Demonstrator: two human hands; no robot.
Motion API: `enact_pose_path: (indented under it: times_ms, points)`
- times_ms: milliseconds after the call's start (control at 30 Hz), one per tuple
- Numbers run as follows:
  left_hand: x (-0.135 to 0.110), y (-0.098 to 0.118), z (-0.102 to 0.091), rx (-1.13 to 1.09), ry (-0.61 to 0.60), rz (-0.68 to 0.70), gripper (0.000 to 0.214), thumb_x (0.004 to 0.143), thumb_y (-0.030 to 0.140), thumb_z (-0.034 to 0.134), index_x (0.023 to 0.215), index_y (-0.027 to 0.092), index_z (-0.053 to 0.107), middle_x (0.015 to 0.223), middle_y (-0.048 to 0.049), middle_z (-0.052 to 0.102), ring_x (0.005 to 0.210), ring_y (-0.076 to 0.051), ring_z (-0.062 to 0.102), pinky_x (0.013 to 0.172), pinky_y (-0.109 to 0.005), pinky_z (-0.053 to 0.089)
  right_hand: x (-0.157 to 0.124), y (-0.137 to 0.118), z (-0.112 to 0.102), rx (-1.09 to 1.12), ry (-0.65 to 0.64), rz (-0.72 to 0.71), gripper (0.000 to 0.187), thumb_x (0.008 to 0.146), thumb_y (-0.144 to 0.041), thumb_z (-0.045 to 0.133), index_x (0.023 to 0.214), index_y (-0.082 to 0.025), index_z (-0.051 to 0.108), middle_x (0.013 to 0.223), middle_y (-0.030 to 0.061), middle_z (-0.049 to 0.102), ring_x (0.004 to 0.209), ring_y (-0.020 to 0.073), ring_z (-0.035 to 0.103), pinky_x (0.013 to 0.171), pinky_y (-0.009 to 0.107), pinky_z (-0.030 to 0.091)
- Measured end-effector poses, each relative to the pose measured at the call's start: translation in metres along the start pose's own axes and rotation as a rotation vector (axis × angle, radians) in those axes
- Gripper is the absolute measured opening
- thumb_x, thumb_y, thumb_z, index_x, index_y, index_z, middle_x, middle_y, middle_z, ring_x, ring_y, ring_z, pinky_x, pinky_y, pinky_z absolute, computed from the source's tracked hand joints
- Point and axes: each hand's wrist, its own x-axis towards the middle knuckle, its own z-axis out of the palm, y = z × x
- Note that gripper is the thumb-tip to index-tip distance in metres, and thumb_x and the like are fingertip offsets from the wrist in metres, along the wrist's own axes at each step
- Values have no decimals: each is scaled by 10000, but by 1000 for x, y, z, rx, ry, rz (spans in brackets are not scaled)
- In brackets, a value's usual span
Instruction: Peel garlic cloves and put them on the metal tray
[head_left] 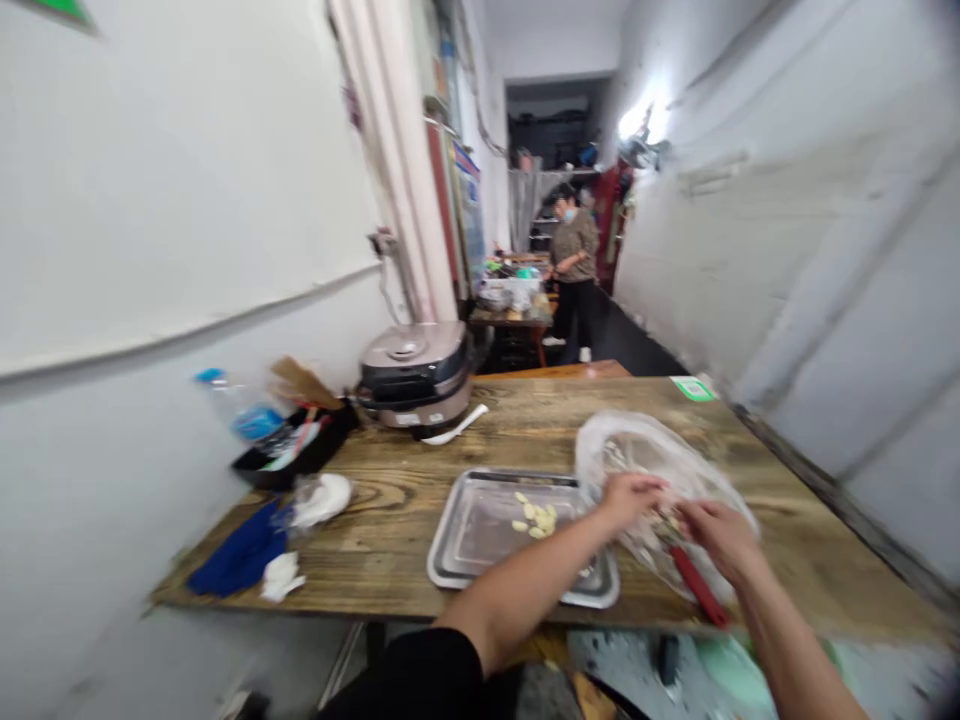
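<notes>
My left hand (631, 498) reaches across the metal tray (480, 570) to the clear plastic bag (637, 428), its fingertips pinched together. Close by on the right, my right hand (721, 540) is also closed at the fingertips over the bag. Whatever small thing lies between the fingers is too blurred to name. Pale peeled cloves, seemingly garlic (538, 518), lie in a loose group on the tray. A red-handled tool (699, 588), its working end hidden, rests at the bag's front edge beneath my right hand. Brownish bits show inside the bag.
On the wooden table (390, 560) stand an electric cooker (412, 375) and a white spoon (457, 425). A black bin (300, 455) with a bottle, a blue cloth (240, 550) and crumpled tissue (282, 577) lie left. A person (576, 250) stands farther back beside another table.
</notes>
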Motion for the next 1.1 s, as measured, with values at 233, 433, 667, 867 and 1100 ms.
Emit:
enact_pose_path:
  times_ms: [233, 433, 667, 867, 1100]
  points:
    - [-2, -4, -11, -393, -43, -141, 410, 559, 316, 755, 884, 96, 636, 774, -52, 659, 658, -100, 592, 726, -261, 467, -6, -13, 17, 492, -69, 249, 285, 618, -438, 672, 635, -160, 609, 579, 39, 613, 459, 115, 527, 420, 220, 436]
    - [-7, -4, -5, -295, -63, -62, 372, 613, 323, 722, 902, 102, 646, 812, -60, 671, 648, -94, 578, 671, -235, 459, -14, -9, 23, 446, -38, 97, 300, 573, -424, 720, 616, -146, 615, 520, 0, 584, 461, 111, 512, 469, 233, 460]
    - [-10, -3, 5, -294, 48, -37, 368, 595, 311, 733, 885, 99, 653, 847, -77, 682, 740, -136, 617, 760, -288, 483, -12, 3, 27, 85, 157, -89, 293, 729, -414, 555, 796, -148, 658, 626, 51, 652, 539, 177, 583, 534, 280, 462]
    - [-11, 1, 7, -264, 108, -67, 373, 543, 322, 765, 828, 96, 682, 749, -68, 689, 659, -139, 619, 735, -305, 499, -14, 2, 25, -249, 168, -280, 246, 774, -297, 461, 802, -149, 655, 745, 78, 674, 689, 202, 609, 660, 289, 444]
    - [-13, 1, 7, -315, 84, -138, 359, 488, 312, 797, 763, 104, 697, 706, -59, 692, 626, -146, 630, 733, -332, 522, -16, 4, 25, -504, 187, -363, 276, 788, -217, 388, 836, -127, 644, 795, 112, 660, 730, 201, 588, 677, 275, 408]
